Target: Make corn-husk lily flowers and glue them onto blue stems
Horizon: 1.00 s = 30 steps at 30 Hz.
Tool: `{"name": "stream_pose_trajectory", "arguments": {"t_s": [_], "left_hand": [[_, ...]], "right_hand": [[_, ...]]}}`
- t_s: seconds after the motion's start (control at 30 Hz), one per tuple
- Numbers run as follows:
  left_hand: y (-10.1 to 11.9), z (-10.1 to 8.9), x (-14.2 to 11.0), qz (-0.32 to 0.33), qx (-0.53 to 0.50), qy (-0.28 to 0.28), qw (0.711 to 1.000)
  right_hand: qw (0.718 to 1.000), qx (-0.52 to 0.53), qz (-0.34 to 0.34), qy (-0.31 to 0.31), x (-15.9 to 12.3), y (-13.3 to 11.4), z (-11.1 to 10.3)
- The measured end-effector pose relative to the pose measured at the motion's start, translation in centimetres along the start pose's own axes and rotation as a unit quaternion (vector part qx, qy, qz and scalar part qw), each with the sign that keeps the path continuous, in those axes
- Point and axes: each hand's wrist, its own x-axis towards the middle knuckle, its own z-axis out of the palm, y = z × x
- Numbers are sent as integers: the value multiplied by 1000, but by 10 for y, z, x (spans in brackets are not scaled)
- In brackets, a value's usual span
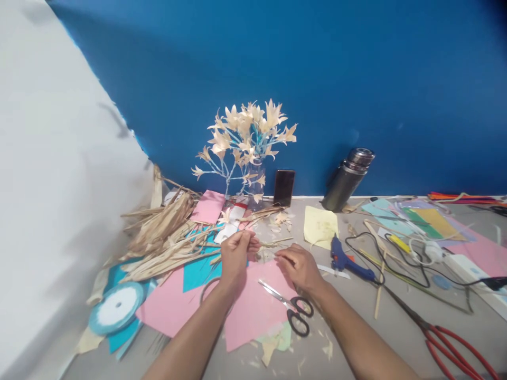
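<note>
My left hand (238, 254) is closed in a pinch above the pink paper (253, 301), near the middle of the table. To its right, my right hand (300, 265) is also closed, thumb against fingers. Whatever sits between the fingertips is too thin or blurred to make out. Dry straw-like strips (277, 243) lie just beyond the two hands. Scissors (283, 301) with black handles rest on the pink paper between my forearms, blades slightly apart. Behind my left hand stands a bunch of cream handmade flowers (245, 132) with pale blue stems, in a clear bottle (256, 184).
Dried husks (166, 237) and a blue ribbon roll (116, 309) lie at left. A phone (284, 187) and a tilted flask (348, 179) lean against the wall. At right are a blue glue gun (350, 261), red-handled shears (439, 338), cables and a power strip (475, 279).
</note>
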Motion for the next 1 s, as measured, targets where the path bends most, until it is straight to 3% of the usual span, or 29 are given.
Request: {"name": "stream_pose_trajectory", "arguments": {"t_s": [0.27,0.5,0.67,0.8,0.87,0.93,1.0], "left_hand": [[-9,1,-2,-63,-32,-47,996],[-7,-3,3,-74,-52,-82,992],[-14,-3,5,-73,-67,-80,992],[-17,-1,-2,-89,-54,-130,986],[-17,1,-8,-74,-20,-158,984],[-17,3,-14,-12,74,-194,978],[-17,5,-21,63,182,-251,948]], "right_hand": [[996,93,1,-19,-2,-4,4],[990,135,30,-33,-1,-4,3],[986,158,40,-18,0,-7,2],[980,184,70,24,1,-12,-4],[975,194,94,56,2,-15,-10],[969,199,111,90,3,-18,-19],[964,198,120,127,5,-22,-31]]}}
